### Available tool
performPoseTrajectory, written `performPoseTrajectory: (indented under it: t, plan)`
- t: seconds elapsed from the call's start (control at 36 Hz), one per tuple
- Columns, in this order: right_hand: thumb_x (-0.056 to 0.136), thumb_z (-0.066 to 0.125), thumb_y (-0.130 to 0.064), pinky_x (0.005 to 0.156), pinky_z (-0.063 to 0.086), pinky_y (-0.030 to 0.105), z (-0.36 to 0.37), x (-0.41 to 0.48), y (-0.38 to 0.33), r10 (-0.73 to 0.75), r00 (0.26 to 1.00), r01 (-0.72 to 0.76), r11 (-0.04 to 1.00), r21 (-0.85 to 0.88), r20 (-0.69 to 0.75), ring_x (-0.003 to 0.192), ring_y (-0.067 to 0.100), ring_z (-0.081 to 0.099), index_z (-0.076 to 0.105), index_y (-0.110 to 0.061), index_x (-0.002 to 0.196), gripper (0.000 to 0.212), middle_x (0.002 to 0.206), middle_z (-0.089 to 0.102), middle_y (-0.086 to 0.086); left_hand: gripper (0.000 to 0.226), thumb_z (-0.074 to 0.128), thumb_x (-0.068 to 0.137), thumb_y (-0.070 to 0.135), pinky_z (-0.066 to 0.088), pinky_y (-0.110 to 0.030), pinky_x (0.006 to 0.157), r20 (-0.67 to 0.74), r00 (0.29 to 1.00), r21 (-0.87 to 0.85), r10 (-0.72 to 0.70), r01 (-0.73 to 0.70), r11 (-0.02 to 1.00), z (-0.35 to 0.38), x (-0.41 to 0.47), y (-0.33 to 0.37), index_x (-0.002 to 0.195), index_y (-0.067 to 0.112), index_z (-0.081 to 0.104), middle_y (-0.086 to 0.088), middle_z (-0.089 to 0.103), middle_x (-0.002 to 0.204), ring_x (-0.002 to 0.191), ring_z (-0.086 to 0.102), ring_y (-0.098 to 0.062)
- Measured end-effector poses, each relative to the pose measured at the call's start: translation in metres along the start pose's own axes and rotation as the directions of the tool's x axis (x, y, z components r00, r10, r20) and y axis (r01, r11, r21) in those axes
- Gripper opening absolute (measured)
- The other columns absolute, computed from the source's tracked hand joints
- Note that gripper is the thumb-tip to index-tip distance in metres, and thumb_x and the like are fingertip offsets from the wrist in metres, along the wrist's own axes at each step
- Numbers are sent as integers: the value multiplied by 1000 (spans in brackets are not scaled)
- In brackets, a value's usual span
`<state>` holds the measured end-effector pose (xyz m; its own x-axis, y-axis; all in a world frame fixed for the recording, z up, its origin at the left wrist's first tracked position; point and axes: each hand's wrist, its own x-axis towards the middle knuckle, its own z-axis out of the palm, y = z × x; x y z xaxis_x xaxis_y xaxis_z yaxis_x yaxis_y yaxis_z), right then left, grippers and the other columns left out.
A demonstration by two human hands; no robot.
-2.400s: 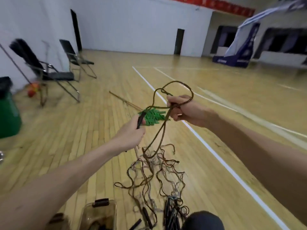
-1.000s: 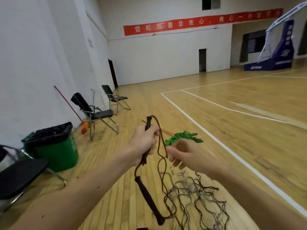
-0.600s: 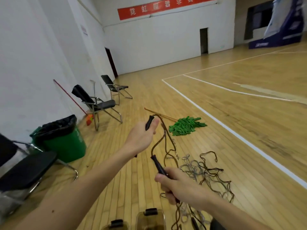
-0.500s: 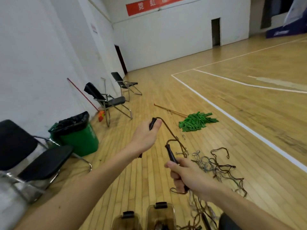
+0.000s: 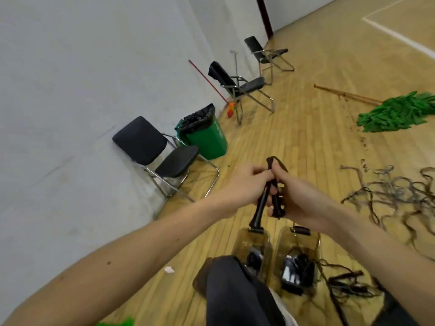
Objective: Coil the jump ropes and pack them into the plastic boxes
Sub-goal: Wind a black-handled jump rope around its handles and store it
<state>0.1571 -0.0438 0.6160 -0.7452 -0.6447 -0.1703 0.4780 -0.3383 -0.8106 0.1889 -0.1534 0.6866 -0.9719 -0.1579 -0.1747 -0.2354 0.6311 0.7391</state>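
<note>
- Jump rope point(image 5: 260, 209) is held in the air between both hands, just above the two boxes. Its black handles point downward and a short loop of cord sticks out at the top.
- The left hand point(image 5: 244, 184) curls its fingers firmly round the upper part of one handle. That handle's lower end hangs just over the left box point(image 5: 244, 243).
- The right hand point(image 5: 303, 198) closes tightly round the other handle and a bunch of the jump rope's cord. Its fingertips touch those of the left hand.
- The right box point(image 5: 312, 245) stands beside the left one on the wooden floor. Both are clear and brownish, with a dark latch at the far end. Dark items lie inside, too blurred to name.
- A tangle of ropes point(image 5: 400, 196) lies spread on the floor to the right, well apart from the hands. More cord and a handle point(image 5: 346, 280) lie just beside the right box.
- A knee in dark trousers point(image 5: 235, 292) covers the near end of the left box.
- A green mop point(image 5: 397, 112) lies farther off on the right.
- A green bin point(image 5: 209, 140) stands by the wall between two black chairs point(image 5: 160, 149), with a third chair beyond them.
</note>
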Motion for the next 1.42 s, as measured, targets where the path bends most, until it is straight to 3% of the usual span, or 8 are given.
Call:
performPoseTrajectory:
  t: [0.17, 0.36, 0.5, 0.61, 0.83, 1.06, 1.25, 1.42]
  plan:
    - [103, 42, -54, 79, 58, 46, -34, -18, 11, 84, 988, -73, 993, 87, -129, 89, 28, 67, 67, -15, 118, 48, 105, 70, 14, 28, 47, 104, 33, 39, -23, 66, -27, 962, 371, 271, -242, 897, 52, 12, -12, 105, 21, 72, 6, 65, 87, 82, 63, -12]
    - [107, 34, -50, 69, 59, 36, -57, -45, -4, -6, 948, 11, 1000, 12, -319, 88, 24, 68, 68, -16, 120, 49, 124, 68, 19, 32, 38, 106, 30, 35, -25, 71, 66, 901, 248, 429, -431, 867, 92, 27, -7, 100, 25, 69, 4, 51, 90, 86, 50, -2]
    - [106, 33, -53, 73, 59, 35, -60, -57, -19, -121, 909, 96, 992, -82, -400, 99, 21, 70, 63, -18, 127, 50, 116, 73, 8, 36, 31, 103, 38, 48, -39, 86, 26, 856, -8, 516, -516, 856, 107, 32, 0, 102, 42, 67, 1, 50, 95, 93, 56, -10]
    - [108, 41, -43, 48, 46, 25, -55, -62, -33, -164, 899, 146, 986, -75, -405, 53, 12, 54, 53, -4, 125, 44, 71, 59, 1, 30, 36, 107, 29, 53, -24, 69, -72, 870, -289, 489, -487, 824, 107, 29, 10, 119, 38, 62, 8, 47, 98, 79, 58, 2]
    - [100, 56, -34, 37, 26, 15, -39, -82, -44, 26, 991, -52, 978, -202, -130, 39, 2, 28, 44, -15, 97, 23, 64, 41, -4, 39, 36, 97, 52, 36, -30, 103, -43, 638, -36, 769, -770, 637, 61, 59, 3, 121, 37, 64, 18, 47, 129, 129, 40, 0]
    - [104, 50, -28, 40, 39, 14, -21, -84, -38, 165, 985, -170, 960, -224, -42, 42, 2, 42, 43, -16, 92, 19, 68, 45, -2, 53, 47, 95, 57, 46, -36, 55, 130, 552, -137, 824, -813, 566, 45, 65, -12, 71, 12, 60, -4, 59, 63, 59, 57, -21]
    - [103, 55, -19, 42, 42, 16, -23, -84, -28, 190, 981, -167, 940, -298, 49, 43, 2, 47, 42, -14, 87, 21, 67, 43, -2, 78, 46, 99, 56, 47, -31, 54, 12, 660, -334, 751, -706, 625, 41, 64, -17, 71, -16, 53, -30, 55, 63, 53, 58, -30]
    - [100, 57, -28, 43, 40, 19, -29, -84, -27, 199, 977, -170, 940, -294, 72, 44, 6, 46, 46, -15, 102, 17, 68, 39, -1, 63, 39, 101, 48, 35, -24, 33, 44, 807, -439, 588, -514, 737, 46, 55, -20, 68, -5, 50, -3, 56, 45, 36, 50, -19]
